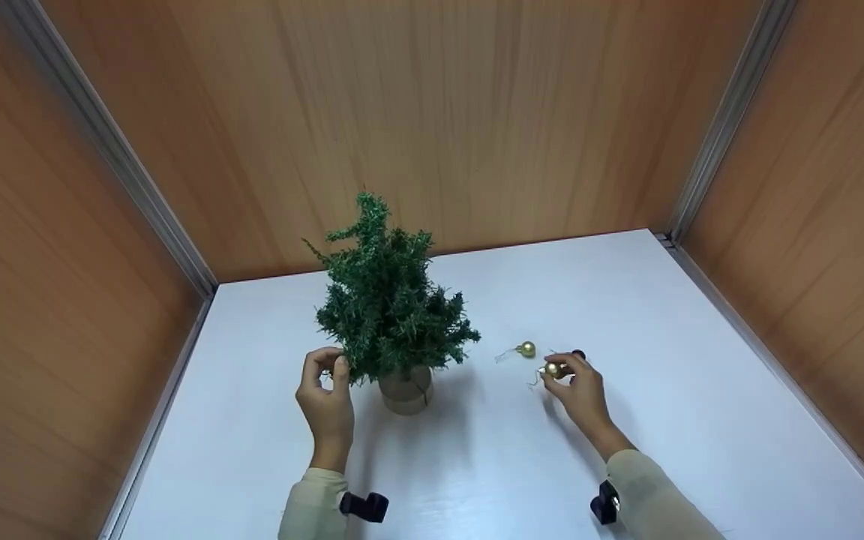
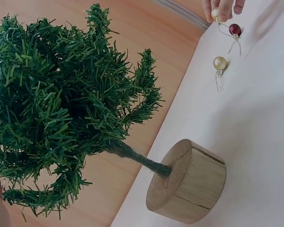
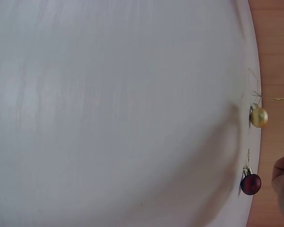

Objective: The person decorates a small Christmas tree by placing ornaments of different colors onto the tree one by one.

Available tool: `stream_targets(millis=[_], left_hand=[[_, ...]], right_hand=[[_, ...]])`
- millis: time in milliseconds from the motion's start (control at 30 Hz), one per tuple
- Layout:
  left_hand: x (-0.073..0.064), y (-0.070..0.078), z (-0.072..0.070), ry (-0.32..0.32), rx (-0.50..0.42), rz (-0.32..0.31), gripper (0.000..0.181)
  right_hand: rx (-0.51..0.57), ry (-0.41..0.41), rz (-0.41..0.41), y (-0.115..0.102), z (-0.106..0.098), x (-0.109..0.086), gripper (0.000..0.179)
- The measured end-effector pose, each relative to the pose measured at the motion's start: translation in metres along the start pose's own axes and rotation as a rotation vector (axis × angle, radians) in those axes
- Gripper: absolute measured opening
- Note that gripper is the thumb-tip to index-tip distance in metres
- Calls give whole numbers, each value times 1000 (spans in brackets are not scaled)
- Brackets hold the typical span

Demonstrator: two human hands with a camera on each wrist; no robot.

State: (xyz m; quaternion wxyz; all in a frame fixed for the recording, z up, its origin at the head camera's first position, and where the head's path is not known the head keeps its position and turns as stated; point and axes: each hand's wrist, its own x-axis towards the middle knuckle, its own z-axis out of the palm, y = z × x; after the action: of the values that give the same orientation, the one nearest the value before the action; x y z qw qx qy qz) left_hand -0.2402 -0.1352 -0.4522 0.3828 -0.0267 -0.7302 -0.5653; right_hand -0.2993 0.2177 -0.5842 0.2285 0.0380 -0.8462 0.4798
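Observation:
A small artificial Christmas tree (image 1: 394, 307) stands upright on a round wooden base (image 2: 194, 189). My left hand (image 1: 327, 397) is at the lower left of the tree, thumb and bent fingers pinching the tip of a low branch; the fingertips are partly hidden by the needles. To the right of the tree, my right hand (image 1: 578, 390) pinches a gold bauble (image 1: 553, 370), its thin string hanging down. Another gold bauble (image 1: 526, 349) lies on the table beyond it. A dark red bauble (image 3: 251, 184) also lies there, mostly covered by the right hand in the head view.
The white table (image 1: 462, 487) is bounded by wood-grain panels (image 1: 477, 112) at the back and both sides, with grey metal posts (image 1: 732, 112) in the corners. Each sleeve carries a black wrist camera (image 1: 364, 507). Bare tabletop spreads between the two forearms.

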Motion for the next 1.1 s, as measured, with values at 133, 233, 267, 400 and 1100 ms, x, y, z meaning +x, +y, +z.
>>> stream_targets(millis=[133,233,267,400,1100], left_hand=[[0,-1,0,-1,0,7,11],[1,-1,0,-7,-7,7,11],[1,-1,-1,-9,-11,7,11],[2,-1,-1,-11,-20,14,11],[9,-6,-8,-97,-107,31,10]], right_hand=[[16,-4,-5,-3,0,-1,25],[16,-6,-6,-6,0,-2,26],[13,-6,-5,-7,0,-2,26],[3,2,-18,-11,-1,-4,27],[-77,92,-49,-44,-1,-24,29]])
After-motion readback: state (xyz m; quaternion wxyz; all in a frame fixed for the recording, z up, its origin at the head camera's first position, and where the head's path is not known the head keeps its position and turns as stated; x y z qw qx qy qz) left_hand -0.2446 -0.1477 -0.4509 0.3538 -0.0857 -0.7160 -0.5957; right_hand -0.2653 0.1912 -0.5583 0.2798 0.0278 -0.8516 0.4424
